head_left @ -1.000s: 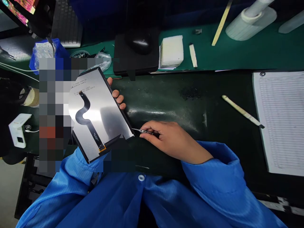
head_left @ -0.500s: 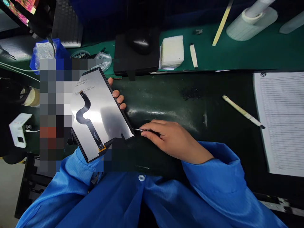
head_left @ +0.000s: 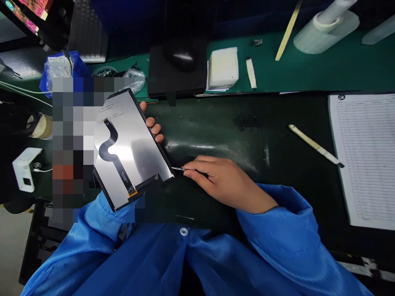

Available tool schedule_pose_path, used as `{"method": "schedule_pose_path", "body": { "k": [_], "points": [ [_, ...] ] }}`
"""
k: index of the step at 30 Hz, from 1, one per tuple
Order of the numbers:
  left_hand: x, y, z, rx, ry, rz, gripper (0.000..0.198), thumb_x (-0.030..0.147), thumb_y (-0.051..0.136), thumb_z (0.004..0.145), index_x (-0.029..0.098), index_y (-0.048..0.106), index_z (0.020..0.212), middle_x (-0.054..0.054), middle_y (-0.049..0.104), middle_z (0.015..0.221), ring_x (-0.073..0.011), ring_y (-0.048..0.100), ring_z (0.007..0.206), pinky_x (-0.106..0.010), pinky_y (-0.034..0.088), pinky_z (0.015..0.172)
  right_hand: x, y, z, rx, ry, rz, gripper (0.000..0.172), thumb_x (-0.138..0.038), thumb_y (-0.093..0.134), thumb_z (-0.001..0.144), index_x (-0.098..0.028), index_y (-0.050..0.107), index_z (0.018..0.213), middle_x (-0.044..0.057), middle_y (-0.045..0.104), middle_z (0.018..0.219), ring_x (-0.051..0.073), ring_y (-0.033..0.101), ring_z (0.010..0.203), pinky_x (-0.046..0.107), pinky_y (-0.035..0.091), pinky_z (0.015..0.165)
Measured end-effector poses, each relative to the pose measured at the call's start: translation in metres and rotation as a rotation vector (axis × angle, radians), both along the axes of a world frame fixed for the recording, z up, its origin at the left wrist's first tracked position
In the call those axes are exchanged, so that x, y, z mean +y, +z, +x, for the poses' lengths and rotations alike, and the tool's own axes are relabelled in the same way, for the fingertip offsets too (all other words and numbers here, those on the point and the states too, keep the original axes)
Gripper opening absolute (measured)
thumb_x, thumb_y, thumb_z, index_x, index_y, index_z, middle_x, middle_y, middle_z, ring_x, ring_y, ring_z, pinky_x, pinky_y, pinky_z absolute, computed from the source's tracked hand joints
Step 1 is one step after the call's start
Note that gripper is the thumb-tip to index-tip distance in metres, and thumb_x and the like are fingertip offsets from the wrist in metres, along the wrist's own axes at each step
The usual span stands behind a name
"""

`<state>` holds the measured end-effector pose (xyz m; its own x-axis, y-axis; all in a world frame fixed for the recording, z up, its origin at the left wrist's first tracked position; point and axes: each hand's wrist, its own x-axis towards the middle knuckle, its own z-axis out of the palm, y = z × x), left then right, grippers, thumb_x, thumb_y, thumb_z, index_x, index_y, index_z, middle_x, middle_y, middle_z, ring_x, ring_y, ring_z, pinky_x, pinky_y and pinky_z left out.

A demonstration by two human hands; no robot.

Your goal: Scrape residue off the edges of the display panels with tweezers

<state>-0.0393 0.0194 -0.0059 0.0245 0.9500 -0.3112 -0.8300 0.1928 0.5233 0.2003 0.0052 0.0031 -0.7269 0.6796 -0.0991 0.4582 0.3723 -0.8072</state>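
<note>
My left hand (head_left: pixel 152 121) holds a phone display panel (head_left: pixel 138 144) tilted up, its silver back facing me, with only the fingertips showing round its right edge. A black flex cable (head_left: pixel 115 155) winds across that back to an orange connector at the bottom. My right hand (head_left: pixel 225 181) pinches metal tweezers (head_left: pixel 179 168), whose tip touches the panel's lower right corner. Both arms wear blue sleeves.
A dark green mat (head_left: pixel 247 135) covers the bench. A lined paper sheet (head_left: pixel 367 156) lies at right, a white stick (head_left: pixel 314 144) beside it. At the back are a white foam block (head_left: pixel 222 67), a black mouse (head_left: pixel 182 53) and a blue bin (head_left: pixel 58 68).
The panel has drifted very slightly to the right in my left hand. My right hand stays with the tweezers at the panel's corner.
</note>
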Motion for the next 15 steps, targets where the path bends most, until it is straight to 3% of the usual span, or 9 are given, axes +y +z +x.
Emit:
{"method": "schedule_pose_path", "body": {
  "k": [5,10,15],
  "points": [
    [0.0021,-0.0084,-0.0094,-0.033,-0.064,0.062,0.037,0.046,0.048,0.091,0.024,0.055,0.12,-0.003,0.053,0.076,-0.0161,0.05,0.065,-0.031,0.046,0.059,-0.0007,-0.0008,-0.0001,-0.052,-0.045,-0.055,0.02,-0.029,0.061,0.092,-0.025,0.069,0.11,0.0,0.076,0.09,0.018,0.071,0.078,0.03,0.055,0.065],
    [-0.0002,-0.0058,-0.0041,-0.045,-0.063,0.108,0.035,0.044,0.041,0.097,0.022,0.053,0.121,-0.004,0.054,0.08,-0.0149,0.05,0.068,-0.029,0.047,0.06,0.0008,-0.0004,-0.001,-0.014,0.003,0.013,0.018,-0.024,0.056,0.096,-0.023,0.072,0.103,0.001,0.076,0.096,0.018,0.071,0.086,0.03,0.055,0.073],
    [-0.0038,-0.006,0.0003,-0.038,-0.052,0.139,0.04,0.044,0.028,0.101,0.023,0.054,0.123,-0.005,0.053,0.082,-0.0144,0.05,0.068,-0.028,0.048,0.06,0.0003,0.0001,-0.0003,-0.035,-0.011,-0.03,0.019,-0.027,0.057,0.096,-0.022,0.071,0.108,0.001,0.077,0.092,0.017,0.072,0.082,0.029,0.056,0.068]
  ]
}}
